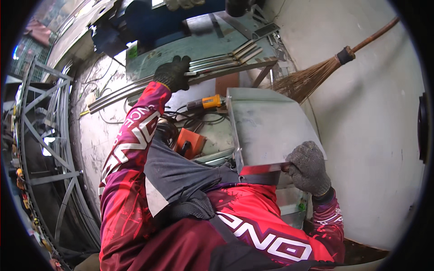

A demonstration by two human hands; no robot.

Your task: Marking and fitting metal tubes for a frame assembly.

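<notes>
Right hand [309, 169], grey knitted glove: fingers clamped on the near right corner of the metal sheet [273, 128]. Sheet is broad, grey and dull-shiny, with a narrow bent edge along its left side; it lies in front of the person, right of centre, its near edge close to the body and its far edge toward the desk [156, 61].

Left hand [173, 74], darker glove: at the near edge of the desk, over a bundle of long metal rods [230, 58]. Fingers point away from the body, tips slightly apart; cannot tell whether they are closed round any rod. Rods run slantwise, one end on the desk, the other reaching out past its left part.

Between the hands: yellow and grey power tool [205, 102], its head just beside the sheet's left edge. Dark cables [210, 119] lie loosely below it; orange box [190, 142] nearer the body.

Beyond the sheet, right: straw broom [312, 77] leaning slantwise near the pale wall [370, 122].
</notes>
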